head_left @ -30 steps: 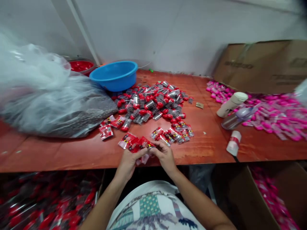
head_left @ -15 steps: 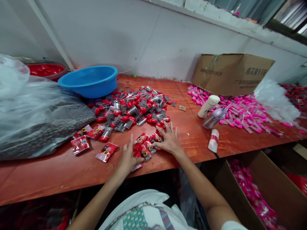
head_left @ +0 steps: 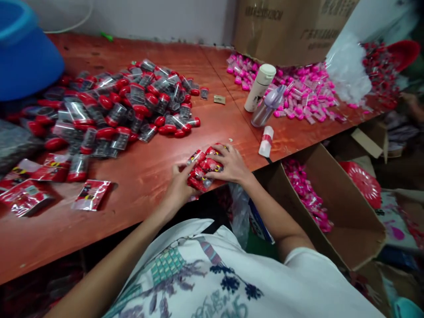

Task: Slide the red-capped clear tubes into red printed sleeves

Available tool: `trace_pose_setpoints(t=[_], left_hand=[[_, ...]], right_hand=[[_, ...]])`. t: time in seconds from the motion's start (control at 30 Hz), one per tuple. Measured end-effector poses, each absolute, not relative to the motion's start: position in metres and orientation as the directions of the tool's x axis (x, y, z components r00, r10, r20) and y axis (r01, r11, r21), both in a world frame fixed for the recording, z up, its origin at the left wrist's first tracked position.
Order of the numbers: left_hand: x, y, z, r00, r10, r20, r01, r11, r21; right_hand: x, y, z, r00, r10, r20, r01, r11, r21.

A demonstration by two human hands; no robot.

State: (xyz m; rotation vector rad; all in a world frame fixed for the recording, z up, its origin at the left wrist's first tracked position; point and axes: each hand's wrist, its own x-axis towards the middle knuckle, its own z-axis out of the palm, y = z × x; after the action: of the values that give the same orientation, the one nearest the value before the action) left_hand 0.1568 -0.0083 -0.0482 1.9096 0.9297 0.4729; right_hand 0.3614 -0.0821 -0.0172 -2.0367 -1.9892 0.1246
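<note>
Several shiny red plastic packets with black and yellow print (head_left: 202,171) are bunched together at the table's front edge. My left hand (head_left: 180,186) is curled against their left side, thumb over the near packets. From the right, my right hand (head_left: 232,164) wraps its fingers over the same bunch. Parts of the packets are hidden under my fingers. To the left lies a single red packet (head_left: 92,195), with other red packets (head_left: 29,196) beyond it. Behind them spreads a heap of small clear containers with red caps and dark contents (head_left: 132,104).
A blue basin (head_left: 29,53) stands at the back left. To the right are a white bottle (head_left: 260,88), a purple-lidded bottle (head_left: 268,107), a red-and-white roll (head_left: 266,141) and pink-capped pieces (head_left: 304,97). An open carton (head_left: 344,212) holding pink packets sits below the table edge.
My hands have closed in from both sides, gathering the red packets into a tighter bunch near the table edge. The view has shifted right and down.
</note>
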Motion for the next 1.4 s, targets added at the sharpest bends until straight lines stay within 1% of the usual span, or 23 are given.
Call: trace_pose_setpoints(t=[0.13,0.2,0.27,0.3,0.37,0.4,0.47,0.53,0.57,0.63,0.7,0.73,0.77,0.83,0.87,0.93,0.97,1.03,1.07,1.1,1.2,1.33,1.4], left_hand=[[0.175,-0.052,-0.047,0.742,0.670,-0.025,0.321,-0.323,0.890],[0.184,-0.072,-0.047,0.788,0.615,-0.029,0.278,-0.314,0.908],[0.192,-0.088,-0.050,0.838,0.543,-0.049,0.239,-0.284,0.928],[0.196,-0.094,-0.053,0.860,0.507,-0.061,0.217,-0.254,0.943],[0.203,-0.102,-0.059,0.885,0.455,-0.095,0.184,-0.156,0.971],[0.206,-0.104,-0.062,0.887,0.446,-0.115,0.177,-0.099,0.979],[0.210,-0.103,-0.064,0.883,0.449,-0.139,0.168,-0.024,0.986],[0.210,-0.099,-0.060,0.884,0.455,-0.110,0.141,-0.034,0.989],[0.209,-0.095,-0.056,0.885,0.459,-0.081,0.120,-0.056,0.991],[0.202,-0.087,-0.043,0.875,0.482,-0.052,0.104,-0.082,0.991],[0.190,-0.079,-0.028,0.841,0.527,-0.124,0.164,-0.030,0.986],[0.184,-0.075,-0.020,0.801,0.574,-0.174,0.195,0.025,0.981],[0.176,-0.072,-0.012,0.749,0.619,-0.236,0.206,0.121,0.971],[0.163,-0.066,0.002,0.632,0.686,-0.361,0.172,0.331,0.928],[0.157,-0.064,0.008,0.578,0.706,-0.409,0.150,0.401,0.904],[0.149,-0.060,0.015,0.496,0.740,-0.455,0.108,0.467,0.878],[0.146,-0.059,0.017,0.469,0.755,-0.459,0.089,0.476,0.875],[0.141,-0.055,0.017,0.439,0.779,-0.448,0.045,0.479,0.877],[0.139,-0.053,0.016,0.428,0.791,-0.437,0.017,0.476,0.879],[0.137,-0.052,0.015,0.413,0.805,-0.425,-0.012,0.472,0.882],[0.126,-0.044,0.013,0.349,0.840,-0.415,-0.115,0.478,0.871],[0.103,-0.030,0.013,0.258,0.844,-0.471,-0.318,0.534,0.783],[0.091,-0.026,0.011,0.241,0.859,-0.452,-0.418,0.512,0.750]], right_hand=[[0.378,-0.143,-0.020,0.101,0.979,0.177,0.960,-0.049,-0.276],[0.381,-0.174,-0.031,0.157,0.963,0.219,0.947,-0.084,-0.310],[0.379,-0.202,-0.051,0.270,0.920,0.286,0.909,-0.146,-0.391],[0.376,-0.214,-0.065,0.355,0.883,0.307,0.872,-0.194,-0.449],[0.367,-0.234,-0.098,0.517,0.789,0.333,0.779,-0.271,-0.566],[0.361,-0.241,-0.115,0.587,0.744,0.318,0.719,-0.300,-0.627],[0.353,-0.253,-0.147,0.692,0.692,0.207,0.573,-0.351,-0.741],[0.348,-0.260,-0.173,0.767,0.637,0.072,0.419,-0.414,-0.808],[0.347,-0.263,-0.183,0.795,0.607,0.018,0.356,-0.442,-0.823],[0.349,-0.268,-0.197,0.840,0.541,-0.045,0.267,-0.484,-0.833],[0.352,-0.269,-0.201,0.872,0.484,-0.070,0.213,-0.505,-0.836],[0.352,-0.268,-0.200,0.883,0.463,-0.081,0.188,-0.507,-0.841],[0.352,-0.266,-0.196,0.888,0.451,-0.093,0.166,-0.502,-0.849],[0.346,-0.258,-0.180,0.881,0.461,-0.110,0.137,-0.469,-0.872],[0.340,-0.252,-0.168,0.871,0.478,-0.114,0.130,-0.448,-0.885],[0.320,-0.237,-0.136,0.823,0.554,-0.125,0.120,-0.385,-0.915],[0.308,-0.227,-0.119,0.775,0.617,-0.135,0.110,-0.342,-0.933],[0.282,-0.205,-0.083,0.513,0.845,-0.153,0.006,-0.182,-0.983],[0.269,-0.192,-0.067,0.397,0.907,-0.138,-0.042,-0.132,-0.990],[0.257,-0.179,-0.054,0.323,0.937,-0.129,-0.085,-0.107,-0.991],[0.231,-0.140,-0.032,0.245,0.961,-0.130,-0.160,-0.093,-0.983],[0.214,-0.095,-0.028,0.196,0.969,-0.151,-0.302,-0.087,-0.949],[0.208,-0.077,-0.029,0.168,0.971,-0.172,-0.375,-0.099,-0.922]])
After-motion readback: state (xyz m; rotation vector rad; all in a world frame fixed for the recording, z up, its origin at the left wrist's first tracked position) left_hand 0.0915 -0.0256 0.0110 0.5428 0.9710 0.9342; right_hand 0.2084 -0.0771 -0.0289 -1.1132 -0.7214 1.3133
